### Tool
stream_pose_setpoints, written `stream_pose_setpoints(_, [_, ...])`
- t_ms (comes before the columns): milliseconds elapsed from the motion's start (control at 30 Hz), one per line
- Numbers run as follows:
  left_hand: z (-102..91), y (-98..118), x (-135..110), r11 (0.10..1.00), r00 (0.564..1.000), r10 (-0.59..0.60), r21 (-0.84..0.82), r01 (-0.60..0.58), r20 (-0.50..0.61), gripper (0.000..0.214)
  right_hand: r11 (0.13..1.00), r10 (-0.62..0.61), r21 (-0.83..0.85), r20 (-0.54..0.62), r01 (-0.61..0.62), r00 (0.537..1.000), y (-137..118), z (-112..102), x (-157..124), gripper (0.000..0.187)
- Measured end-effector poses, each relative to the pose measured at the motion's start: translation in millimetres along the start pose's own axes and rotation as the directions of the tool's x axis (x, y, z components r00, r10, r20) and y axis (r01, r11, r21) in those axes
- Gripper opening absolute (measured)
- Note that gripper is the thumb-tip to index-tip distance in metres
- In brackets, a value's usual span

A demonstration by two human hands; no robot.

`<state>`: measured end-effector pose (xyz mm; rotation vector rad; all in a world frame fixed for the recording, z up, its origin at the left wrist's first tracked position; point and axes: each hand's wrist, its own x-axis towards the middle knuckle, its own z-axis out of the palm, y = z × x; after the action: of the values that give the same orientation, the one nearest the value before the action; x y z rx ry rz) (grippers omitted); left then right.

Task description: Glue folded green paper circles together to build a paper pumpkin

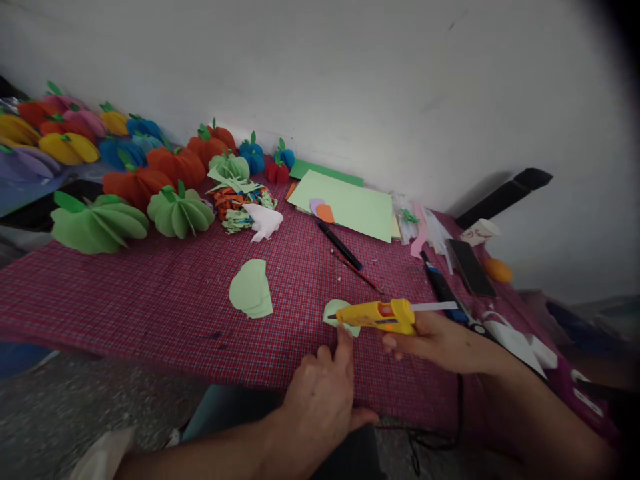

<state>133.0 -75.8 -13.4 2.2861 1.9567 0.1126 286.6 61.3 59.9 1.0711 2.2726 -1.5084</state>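
Note:
My right hand [440,340] is wrapped round the handle of a yellow hot glue gun [375,313], with a white glue stick [434,306] poking out of its back end. The gun's dark nozzle points left, over a light green paper piece [331,308] on the cloth; I cannot tell if it touches. My left hand [323,393] reaches in from below, its index fingertip on or beside the paper's lower edge, thumb spread away, nothing held. Further left lies a small stack of light green half-round paper pieces [250,290].
Paper pumpkins [180,212] in several colours crowd the left and back. Behind lie paper scraps [240,200], light green sheets [350,203], a black pen [340,245] and a thin stick [357,272]. On the right are a phone [471,267], a paper cup [481,231] and an orange fruit [499,270].

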Motion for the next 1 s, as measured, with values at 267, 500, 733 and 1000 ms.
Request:
stream_pose_setpoints(267, [1.1, 0.0, -0.2, 1.0, 1.0, -0.003, 0.002, 0.003, -0.004, 0.094, 1.0, 0.017, -0.024, -0.003, -0.017, 1.0, -1.6, -0.7, 2.6, 0.036])
stream_pose_setpoints(500, [1.0, 1.4, -1.0, 1.0, 1.0, -0.016, -0.004, 0.016, -0.011, 0.095, 1.0, 0.008, -0.011, 0.01, -0.008, 1.0, -2.1, -1.2, 2.9, 0.034])
stream_pose_setpoints(733, [0.6, 1.4, -0.5, 1.0, 1.0, -0.006, 0.001, 0.006, 0.0, 0.094, 1.0, 0.007, -0.024, 0.0, -0.007, 1.0, -0.6, -2.2, 1.9, 0.033])
stream_pose_setpoints(1000, [-3.8, 0.7, -0.6, 1.0, 1.0, 0.0, 0.025, -0.001, 0.029, 0.092, 1.0, 0.015, -0.02, -0.016, -0.015, 1.0, 1.1, -2.0, 0.3, 0.035])
